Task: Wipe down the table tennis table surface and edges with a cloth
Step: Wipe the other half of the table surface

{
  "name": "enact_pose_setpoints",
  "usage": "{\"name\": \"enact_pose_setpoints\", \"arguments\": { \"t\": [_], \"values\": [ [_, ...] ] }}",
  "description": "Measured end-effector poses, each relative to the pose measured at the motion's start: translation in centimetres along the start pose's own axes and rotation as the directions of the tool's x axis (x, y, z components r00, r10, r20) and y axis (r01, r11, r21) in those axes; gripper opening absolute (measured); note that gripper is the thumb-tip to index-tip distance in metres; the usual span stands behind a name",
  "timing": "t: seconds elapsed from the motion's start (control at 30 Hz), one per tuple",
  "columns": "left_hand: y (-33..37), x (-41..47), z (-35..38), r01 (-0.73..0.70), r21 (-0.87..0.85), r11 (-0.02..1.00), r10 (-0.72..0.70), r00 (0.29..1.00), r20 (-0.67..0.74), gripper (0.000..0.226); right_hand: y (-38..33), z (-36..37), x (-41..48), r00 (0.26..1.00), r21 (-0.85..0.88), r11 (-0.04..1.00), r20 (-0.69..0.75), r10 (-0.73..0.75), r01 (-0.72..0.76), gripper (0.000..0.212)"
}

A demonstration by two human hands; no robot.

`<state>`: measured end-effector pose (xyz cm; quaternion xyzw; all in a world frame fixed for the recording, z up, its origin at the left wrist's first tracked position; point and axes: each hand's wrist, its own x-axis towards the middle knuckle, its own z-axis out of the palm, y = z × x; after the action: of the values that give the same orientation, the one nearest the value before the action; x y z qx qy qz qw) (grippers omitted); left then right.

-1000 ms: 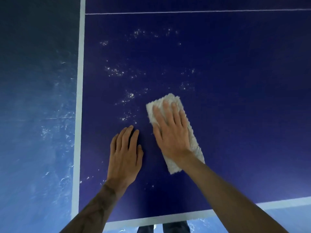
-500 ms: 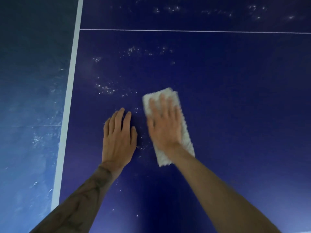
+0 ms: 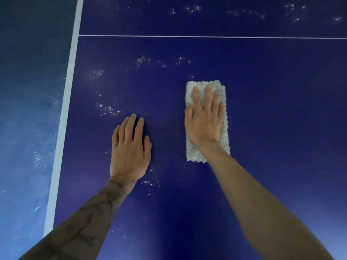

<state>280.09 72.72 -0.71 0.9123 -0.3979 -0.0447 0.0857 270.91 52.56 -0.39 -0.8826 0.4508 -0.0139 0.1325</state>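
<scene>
The cloth [image 3: 206,102], a folded white rectangle, lies flat on the table [image 3: 272,119] with its long axis running near to far, its far end squared off toward the thin white line [image 3: 206,36] that crosses the top. The right hand [image 3: 204,121] presses on it with fingers straight and slightly spread, covering its middle; the near end is partly hidden by the wrist. The left hand [image 3: 129,147] rests flat on the bare blue surface, well left of the cloth, fingers straight and close together, holding nothing. White specks [image 3: 109,108] lie scattered near its fingertips and farther off. A white band [image 3: 65,119] marks the left edge.
</scene>
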Motion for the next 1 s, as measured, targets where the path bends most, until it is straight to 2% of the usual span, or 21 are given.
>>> {"name": "enact_pose_setpoints", "arguments": {
  "t": [0.07,0.13,0.2,0.27,0.4,0.5,0.57,0.63,0.73,0.8,0.87,0.93,1.0],
  "values": [
    [0.0,0.0,-0.1,-0.011,0.013,1.000,0.011,1.000,-0.001,0.058,-2.1,0.9,-1.9,0.984,-0.028,0.984,0.035,-0.177,0.178,0.064],
    [0.0,0.0,-0.2,-0.021,0.011,1.000,0.021,1.000,-0.004,0.057,-2.1,1.4,-4.2,0.902,-0.061,0.903,0.105,-0.418,0.426,0.063],
    [0.1,0.0,-0.4,-0.013,-0.020,1.000,0.013,1.000,-0.002,0.056,-0.3,1.2,-5.2,0.822,-0.062,0.824,0.149,-0.550,0.563,0.060],
    [0.2,-0.1,-0.5,0.000,-0.045,0.999,0.000,1.000,0.002,0.057,1.8,0.6,-4.2,0.839,-0.065,0.843,0.159,-0.520,0.534,0.060],
    [0.2,0.0,-0.6,0.012,-0.057,0.998,-0.013,1.000,-0.010,0.056,3.1,-0.9,2.8,0.969,-0.066,0.970,0.097,-0.227,0.234,0.061],
    [0.1,0.0,-0.2,0.009,-0.051,0.999,-0.010,1.000,-0.023,0.054,0.7,-1.4,8.1,0.994,-0.029,0.996,0.062,-0.087,0.089,0.063],
    [-0.1,0.1,0.0,0.004,-0.049,0.999,-0.006,1.000,-0.030,0.053,-2.2,-0.7,8.8,0.990,-0.015,0.992,0.071,-0.121,0.123,0.062],
    [-0.1,0.2,0.1,-0.003,-0.048,0.999,0.002,0.999,-0.038,0.054,-4.4,0.0,7.2,0.956,-0.030,0.959,0.098,-0.278,0.282,0.062],
    [-0.1,0.2,0.0,-0.005,-0.046,0.999,0.003,0.999,-0.041,0.054,-4.0,0.4,3.6,0.829,-0.058,0.833,0.160,-0.537,0.551,0.061],
    [-0.2,0.1,0.1,-0.004,-0.052,0.999,0.001,0.999,-0.044,0.054,-1.8,0.0,3.5,0.779,-0.069,0.784,0.190,-0.597,0.617,0.060],
    [-0.3,0.1,0.3,0.000,-0.057,0.998,-0.002,0.999,-0.047,0.055,0.1,-0.7,6.0,0.819,-0.089,0.823,0.200,-0.537,0.561,0.060],
    [-0.4,0.0,0.5,0.001,-0.058,0.998,-0.004,0.999,-0.051,0.055,0.8,-1.4,9.9,0.910,-0.094,0.912,0.165,-0.381,0.399,0.060],
    [-0.5,0.0,0.6,0.002,-0.058,0.998,-0.005,0.999,-0.052,0.055,0.2,-1.9,13.5,0.969,-0.059,0.971,0.109,-0.222,0.230,0.061]
  ]
}}
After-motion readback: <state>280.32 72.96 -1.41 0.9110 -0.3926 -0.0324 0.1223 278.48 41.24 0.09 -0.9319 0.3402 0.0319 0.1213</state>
